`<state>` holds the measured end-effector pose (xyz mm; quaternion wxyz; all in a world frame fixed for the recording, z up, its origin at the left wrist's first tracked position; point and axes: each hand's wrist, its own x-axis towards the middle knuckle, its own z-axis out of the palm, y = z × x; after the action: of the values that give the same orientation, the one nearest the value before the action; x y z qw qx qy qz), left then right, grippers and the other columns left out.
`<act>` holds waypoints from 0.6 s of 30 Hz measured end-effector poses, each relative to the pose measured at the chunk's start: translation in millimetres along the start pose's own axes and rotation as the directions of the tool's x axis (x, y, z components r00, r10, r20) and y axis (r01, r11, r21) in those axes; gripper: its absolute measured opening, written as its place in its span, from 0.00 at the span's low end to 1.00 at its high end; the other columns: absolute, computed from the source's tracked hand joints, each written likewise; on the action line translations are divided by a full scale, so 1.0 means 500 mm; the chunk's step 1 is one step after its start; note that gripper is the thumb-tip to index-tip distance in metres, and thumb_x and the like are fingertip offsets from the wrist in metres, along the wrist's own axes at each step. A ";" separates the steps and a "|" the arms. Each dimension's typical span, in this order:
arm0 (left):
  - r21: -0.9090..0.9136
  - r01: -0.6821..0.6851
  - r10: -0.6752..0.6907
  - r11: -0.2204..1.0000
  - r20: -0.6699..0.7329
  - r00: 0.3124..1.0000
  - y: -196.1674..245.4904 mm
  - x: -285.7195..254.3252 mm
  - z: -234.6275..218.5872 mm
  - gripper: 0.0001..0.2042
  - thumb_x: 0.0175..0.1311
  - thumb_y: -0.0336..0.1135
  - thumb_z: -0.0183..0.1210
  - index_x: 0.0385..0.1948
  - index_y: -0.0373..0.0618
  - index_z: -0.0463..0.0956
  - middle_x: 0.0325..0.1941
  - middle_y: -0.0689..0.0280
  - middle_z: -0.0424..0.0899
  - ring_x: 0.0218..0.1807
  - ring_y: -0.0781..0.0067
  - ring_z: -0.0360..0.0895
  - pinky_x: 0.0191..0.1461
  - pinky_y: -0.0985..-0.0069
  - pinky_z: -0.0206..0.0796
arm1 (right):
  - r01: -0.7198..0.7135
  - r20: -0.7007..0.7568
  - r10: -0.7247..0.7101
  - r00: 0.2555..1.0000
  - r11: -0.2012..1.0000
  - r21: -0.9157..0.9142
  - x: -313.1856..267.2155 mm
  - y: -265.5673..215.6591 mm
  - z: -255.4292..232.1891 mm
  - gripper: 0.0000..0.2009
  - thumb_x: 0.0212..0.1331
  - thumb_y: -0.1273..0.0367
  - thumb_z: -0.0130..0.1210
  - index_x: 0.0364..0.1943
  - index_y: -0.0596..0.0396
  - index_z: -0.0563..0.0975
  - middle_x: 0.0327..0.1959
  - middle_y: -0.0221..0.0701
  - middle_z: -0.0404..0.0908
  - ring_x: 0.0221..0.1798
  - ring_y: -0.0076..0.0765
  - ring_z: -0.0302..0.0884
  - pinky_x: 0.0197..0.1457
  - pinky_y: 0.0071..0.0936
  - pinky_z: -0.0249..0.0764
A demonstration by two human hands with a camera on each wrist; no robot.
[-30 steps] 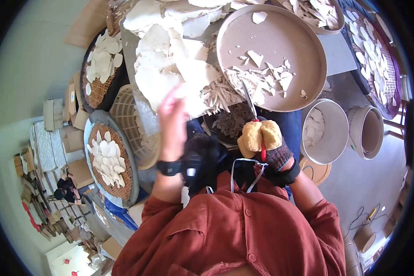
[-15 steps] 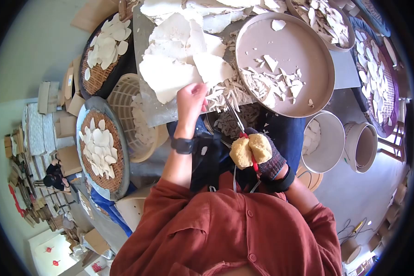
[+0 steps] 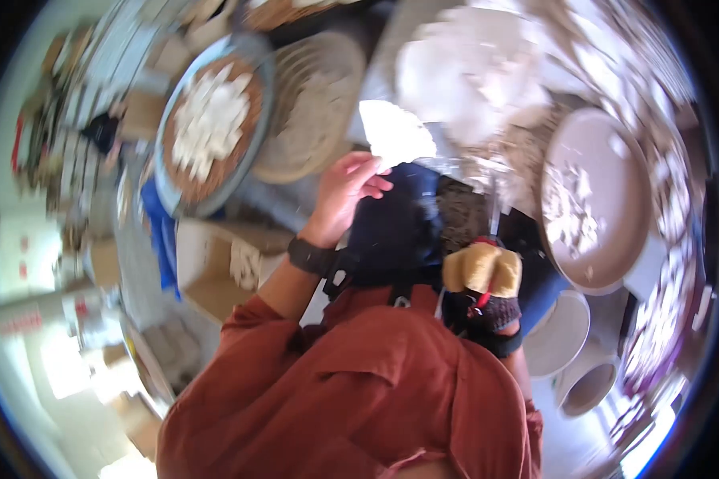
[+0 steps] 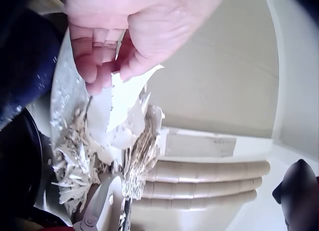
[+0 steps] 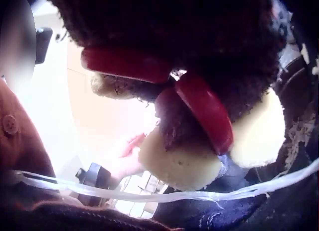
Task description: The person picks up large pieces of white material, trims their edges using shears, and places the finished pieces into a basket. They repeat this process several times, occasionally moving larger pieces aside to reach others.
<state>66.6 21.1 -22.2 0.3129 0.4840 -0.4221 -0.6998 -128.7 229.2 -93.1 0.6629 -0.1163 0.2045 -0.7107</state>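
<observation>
Between thumb and fingers my bare left hand [image 3: 350, 190] pinches a thin white sheet piece [image 3: 393, 134], held over the lap at the table's near edge. In the left wrist view the left hand [image 4: 124, 34] grips the edge of that white piece [image 4: 122, 99]. My right hand [image 3: 487, 279], in a dark knitted glove with yellow padded fingertips, is curled round red-handled scissors [image 3: 494, 203], blades pointing away from the body. The red handles [image 5: 204, 111] show in the right wrist view against the dark glove [image 5: 164, 21].
Larger white sheets [image 3: 471, 72] lie on the table beside cut scraps [image 3: 519, 160]. A round tray [image 3: 607, 255] with chips stands right. At left are a woven tray [image 3: 248, 132] of white pieces, a plastic basket [image 3: 276, 164] and a cardboard box [image 3: 200, 267]. White buckets [image 3: 563, 343] stand lower right.
The head view has swung left and blurred. My left hand has come away from the table's sheets with a white piece pinched in it. The right hand still grips the scissors.
</observation>
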 end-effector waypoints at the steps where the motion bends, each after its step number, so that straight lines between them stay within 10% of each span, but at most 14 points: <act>1: -0.032 0.011 -0.013 0.999 -0.054 0.998 -0.015 -0.022 -0.043 0.11 0.62 0.35 0.56 0.39 0.38 0.73 0.35 0.58 0.81 0.31 0.72 0.81 0.31 0.80 0.70 | -0.002 -0.004 0.002 1.000 0.999 -0.051 0.009 -0.001 0.018 0.17 0.62 0.58 0.47 0.36 0.62 0.72 0.31 0.37 0.75 0.32 0.42 0.74 0.34 0.36 0.73; 8: -0.412 0.080 -0.330 0.908 -0.584 0.741 -0.190 -0.191 -0.363 0.10 0.62 0.34 0.51 0.39 0.36 0.71 0.35 0.57 0.80 0.32 0.68 0.80 0.32 0.79 0.71 | -0.185 0.008 0.191 0.982 0.961 -0.208 0.022 -0.001 0.047 0.14 0.62 0.62 0.46 0.36 0.62 0.73 0.31 0.38 0.76 0.34 0.41 0.75 0.35 0.37 0.73; 14: -0.455 -0.306 -0.292 0.836 -0.842 0.454 -0.364 -0.325 -0.679 0.11 0.64 0.34 0.46 0.42 0.35 0.68 0.41 0.55 0.78 0.40 0.57 0.78 0.44 0.70 0.73 | -0.235 -0.006 0.242 0.970 0.938 -0.257 0.026 -0.002 0.054 0.11 0.62 0.65 0.46 0.35 0.61 0.74 0.32 0.38 0.76 0.35 0.40 0.75 0.36 0.37 0.73; 15: -0.581 -0.524 -0.277 0.623 -0.790 0.547 -0.370 -0.352 -0.705 0.13 0.65 0.35 0.47 0.43 0.35 0.68 0.42 0.54 0.78 0.42 0.55 0.77 0.45 0.69 0.73 | -0.234 -0.005 0.241 0.971 0.937 -0.258 0.029 -0.002 0.052 0.11 0.62 0.66 0.46 0.35 0.61 0.74 0.32 0.39 0.76 0.35 0.40 0.76 0.36 0.37 0.73; 17: -0.672 -0.546 -0.303 0.500 -0.726 0.617 -0.356 -0.325 -0.724 0.15 0.65 0.37 0.48 0.47 0.35 0.67 0.45 0.53 0.77 0.44 0.55 0.77 0.46 0.69 0.72 | -0.222 -0.002 0.228 0.974 0.944 -0.244 0.030 0.002 0.055 0.10 0.63 0.67 0.45 0.35 0.61 0.74 0.33 0.39 0.76 0.36 0.40 0.76 0.36 0.37 0.74; 18: -0.642 -0.409 -0.354 0.648 -0.730 0.585 -0.284 -0.270 -0.669 0.17 0.65 0.38 0.50 0.50 0.35 0.67 0.46 0.53 0.77 0.44 0.58 0.78 0.45 0.71 0.73 | -0.213 0.010 0.221 0.975 0.950 -0.227 0.028 0.003 0.054 0.10 0.63 0.68 0.45 0.35 0.61 0.74 0.33 0.39 0.77 0.36 0.40 0.76 0.36 0.37 0.74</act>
<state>422.6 102.7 -152.1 0.6529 0.5601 0.0955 -0.5008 -116.8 211.3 -71.4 0.7231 -0.1798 0.2832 -0.6039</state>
